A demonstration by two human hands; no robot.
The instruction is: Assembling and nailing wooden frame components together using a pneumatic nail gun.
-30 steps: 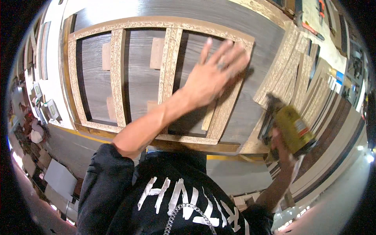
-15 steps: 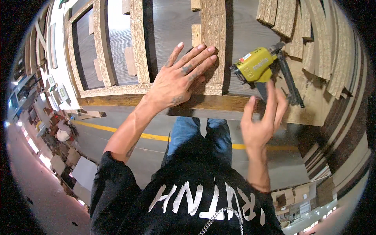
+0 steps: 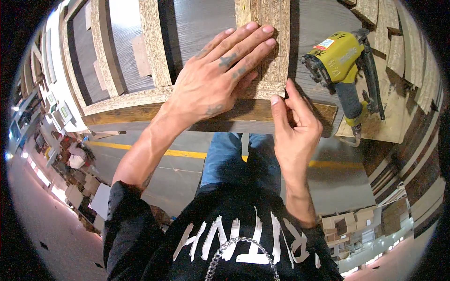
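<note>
My left hand (image 3: 213, 77) lies flat, fingers spread, on the corner of a chipboard strip frame (image 3: 272, 61), which rests on a dark wood-grain panel (image 3: 197, 28). At that frame's near right corner is my right hand (image 3: 297, 131). Its thumb and index finger are stretched out and apart, with their tips at the corner; the other fingers curl in, and I see nothing held. A yellow and black pneumatic nail gun (image 3: 340, 58) lies on its side on the panel to the right, apart from both hands.
A brown wooden edge strip (image 3: 140, 114) runs along the panel's near side. Stacked chipboard strips (image 3: 393, 54) lie at the far right, above a light board (image 3: 389, 124). The grey floor with a yellow line (image 3: 183, 153) shows below.
My right hand has moved left, away from the nail gun to the frame's corner. The nail gun now lies released. My left hand remains flat on the frame.
</note>
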